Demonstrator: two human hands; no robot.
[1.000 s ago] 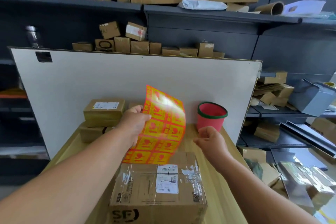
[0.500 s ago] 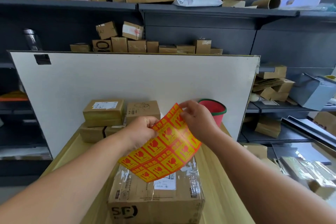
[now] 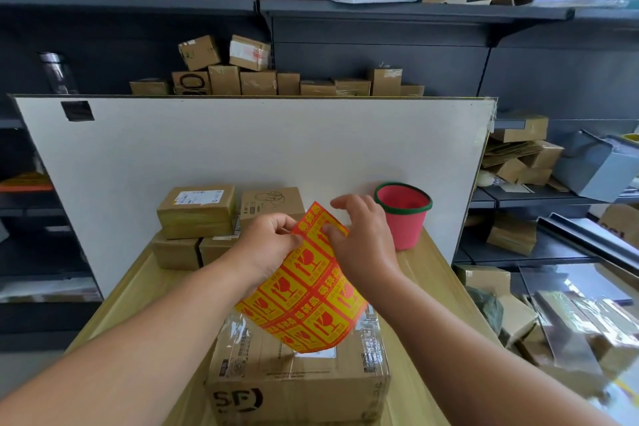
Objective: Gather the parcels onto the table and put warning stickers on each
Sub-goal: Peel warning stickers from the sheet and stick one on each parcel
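Behind everything, a white board [image 3: 242,149] stands upright across the far edge of the wooden table [image 3: 148,287]. Nearest the camera, the large parcel [image 3: 297,380] sits on the table with its long side running left to right and its printed "SF" face turned toward the person. Its bottom edge is cut off by the frame, and the label on its top is mostly covered.

At the far left of the table, the small parcels [image 3: 197,211] are stacked against the board. The top one lies flat with its white label facing up, and the hand in front hides part of the stack.

The sticker sheet [image 3: 307,297] is held in the air just above the large parcel, printed side toward the camera. Its long axis runs from a raised far corner down toward the person. It is turned cornerwise and bows outward, and its low end hangs over the parcel's top. A red pot [image 3: 403,218] stands upright at the far right, partly behind the right wrist.

The left hand [image 3: 269,242] grips the sheet's upper left edge with its fingers curled round it. The right hand [image 3: 363,245] pinches the sheet near the top corner with thumb and forefinger, its other fingers spread loosely. Whether a sticker has lifted there is too small to tell.
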